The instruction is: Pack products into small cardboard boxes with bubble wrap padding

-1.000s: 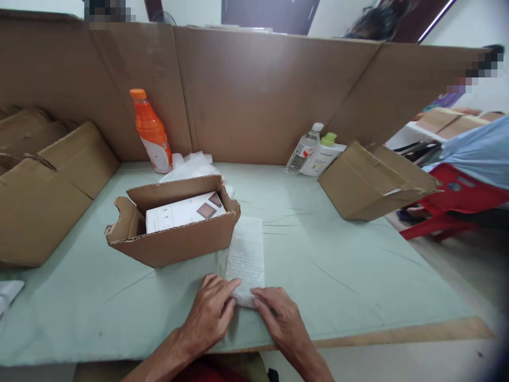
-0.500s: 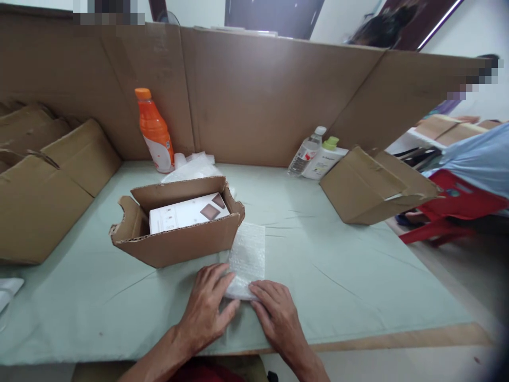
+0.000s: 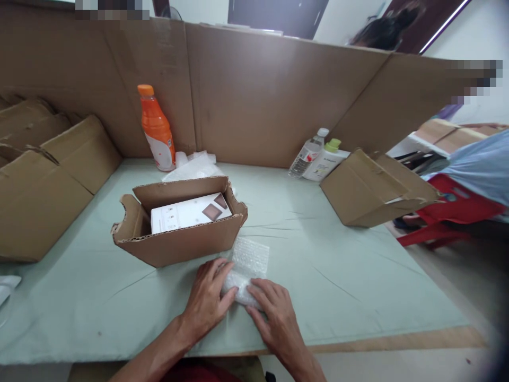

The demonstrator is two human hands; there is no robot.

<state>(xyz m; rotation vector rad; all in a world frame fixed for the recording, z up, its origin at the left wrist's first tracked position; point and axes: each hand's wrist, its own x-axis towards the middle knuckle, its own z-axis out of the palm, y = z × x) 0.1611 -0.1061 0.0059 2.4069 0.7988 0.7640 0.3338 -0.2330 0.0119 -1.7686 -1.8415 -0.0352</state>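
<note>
both hands [image 3: 242,305] flat on bubble wrap [image 3: 248,265]

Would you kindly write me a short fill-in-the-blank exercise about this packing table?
Both hands, left hand and right hand, press on a sheet of ____ wrap.
The open cardboard box holds a ____ carton.
The bottle near the back wall is ____.

Missing words: bubble; white; orange
</note>
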